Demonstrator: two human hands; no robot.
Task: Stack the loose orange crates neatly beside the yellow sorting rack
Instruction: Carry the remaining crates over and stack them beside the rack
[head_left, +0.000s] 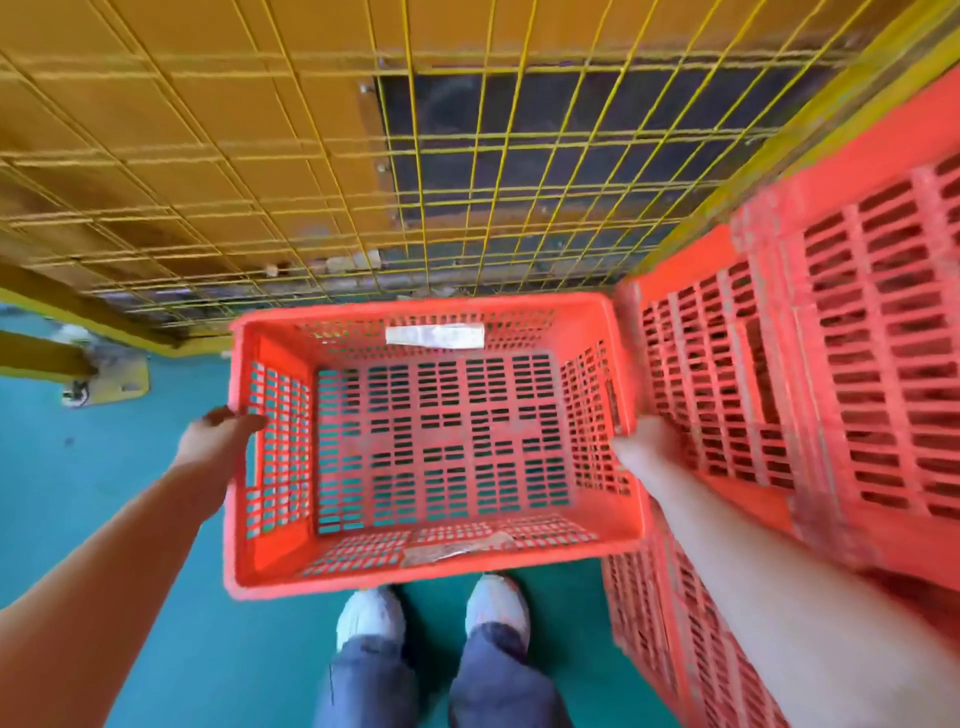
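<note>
An empty orange slotted plastic crate (436, 441) sits at the centre of the view, open side up, held between both hands above the teal painted floor (104, 467), which shows through its slotted base. The left hand (218, 436), at nine o'clock from the crate, clasps the left rim, thumb over the top edge. The right hand (641, 441), at three o'clock, is pressed to the right wall, its fingers hidden behind the rim, so I cannot tell how it grips. A white paper label (435, 334) sticks to the crate's far inner wall, and a worn label (457, 545) to the near one. At twelve o'clock rises the yellow wire-mesh sorting rack (311, 182), just beyond the crate's far edge. At three o'clock stands a tall stack of orange slotted crates (831, 338), just beside the held crate and against the rack. At six o'clock, white shoes (371, 618) and blue jeans (498, 675) stand on the floor.
</note>
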